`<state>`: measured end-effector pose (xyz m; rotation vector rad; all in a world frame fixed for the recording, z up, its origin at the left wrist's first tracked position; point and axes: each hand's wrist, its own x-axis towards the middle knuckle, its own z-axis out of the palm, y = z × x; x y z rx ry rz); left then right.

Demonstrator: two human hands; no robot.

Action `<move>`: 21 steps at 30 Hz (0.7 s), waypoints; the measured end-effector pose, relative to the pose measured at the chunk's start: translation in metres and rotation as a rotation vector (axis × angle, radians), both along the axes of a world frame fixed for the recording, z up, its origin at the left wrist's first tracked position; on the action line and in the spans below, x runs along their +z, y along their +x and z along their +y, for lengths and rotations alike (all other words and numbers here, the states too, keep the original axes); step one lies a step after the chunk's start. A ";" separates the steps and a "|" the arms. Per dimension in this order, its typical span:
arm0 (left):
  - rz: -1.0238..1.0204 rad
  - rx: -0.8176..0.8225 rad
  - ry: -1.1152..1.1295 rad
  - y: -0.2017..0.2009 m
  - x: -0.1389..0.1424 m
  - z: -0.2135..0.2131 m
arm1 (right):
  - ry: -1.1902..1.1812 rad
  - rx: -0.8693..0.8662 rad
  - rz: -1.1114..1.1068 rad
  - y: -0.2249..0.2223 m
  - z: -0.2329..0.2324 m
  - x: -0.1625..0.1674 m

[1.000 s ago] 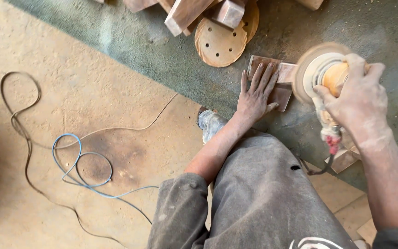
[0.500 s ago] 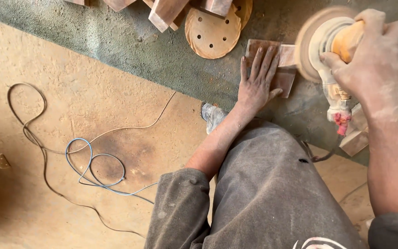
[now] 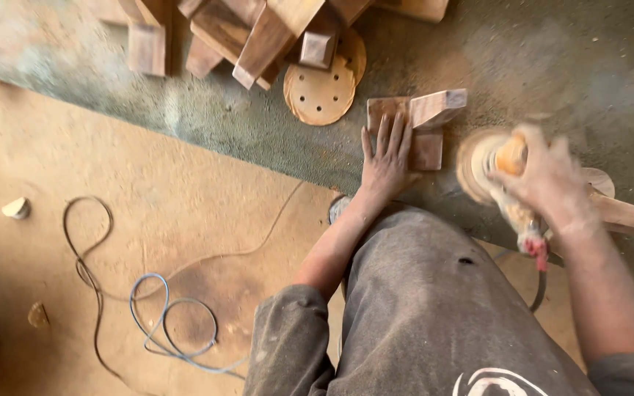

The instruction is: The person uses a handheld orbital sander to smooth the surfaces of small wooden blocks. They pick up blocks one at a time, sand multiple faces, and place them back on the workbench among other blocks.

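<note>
My left hand point(image 3: 386, 158) lies flat, fingers spread, on a small reddish wooden piece point(image 3: 420, 125) that rests on the dusty floor. My right hand point(image 3: 548, 176) is wrapped around an orange-bodied disc sander point(image 3: 489, 165), blurred by motion, held just right of the wooden piece and apart from it. A pale wooden stick point(image 3: 629, 214) lies under and to the right of the sander. My knee in grey dusty trousers point(image 3: 434, 308) fills the lower middle.
A pile of wooden blocks point(image 3: 258, 37) sits at the top with a round perforated sanding disc point(image 3: 324, 88) leaning by it. A brown board point(image 3: 148, 191) covers the floor at left, with a dark cable point(image 3: 89, 257) and a blue cable point(image 3: 174, 326) coiled on it.
The view has swung, so the pile of blocks shows more. My right hand with the sander has dropped lower and away from the wooden piece. The left hand stays pressed on the piece.
</note>
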<state>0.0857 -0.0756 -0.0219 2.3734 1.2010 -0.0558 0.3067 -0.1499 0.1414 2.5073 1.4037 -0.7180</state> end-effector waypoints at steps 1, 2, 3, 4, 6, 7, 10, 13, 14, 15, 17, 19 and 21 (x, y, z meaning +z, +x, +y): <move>-0.051 -0.014 0.044 -0.005 0.001 -0.005 | 0.042 -0.013 -0.006 0.004 -0.017 -0.007; -0.101 -0.015 0.086 -0.010 0.003 -0.010 | 0.081 -0.013 -0.010 0.008 -0.036 -0.013; -0.145 -0.002 0.125 -0.015 0.004 -0.015 | 0.188 0.001 -0.013 0.010 -0.055 -0.019; -0.138 0.005 0.081 -0.020 0.005 -0.022 | 0.292 0.008 -0.009 0.011 -0.076 -0.023; -0.116 -0.019 -0.007 -0.030 0.007 -0.030 | 0.282 -0.273 0.030 0.010 -0.116 -0.029; -0.157 0.020 0.031 -0.034 0.008 -0.031 | 0.282 -0.354 0.041 0.009 -0.133 -0.031; -0.274 0.113 0.119 -0.036 0.011 -0.020 | 0.229 -0.588 0.045 0.007 -0.177 -0.033; -0.311 0.150 0.154 -0.031 0.012 0.020 | 0.175 -0.661 -0.011 0.004 -0.216 -0.038; -0.293 0.142 0.167 -0.029 0.014 0.036 | 0.226 -0.598 -0.045 0.004 -0.232 -0.041; -0.302 0.103 0.175 -0.029 0.015 0.052 | 0.281 -0.540 -0.080 0.002 -0.248 -0.045; -0.329 0.014 0.194 -0.026 0.023 0.081 | 0.342 -0.515 -0.076 -0.003 -0.281 -0.058; -0.329 -0.040 0.145 -0.028 0.030 0.095 | 0.376 -0.570 -0.055 -0.009 -0.311 -0.071; -0.416 -0.052 0.156 -0.024 0.038 0.093 | 0.385 -0.672 -0.003 -0.017 -0.331 -0.081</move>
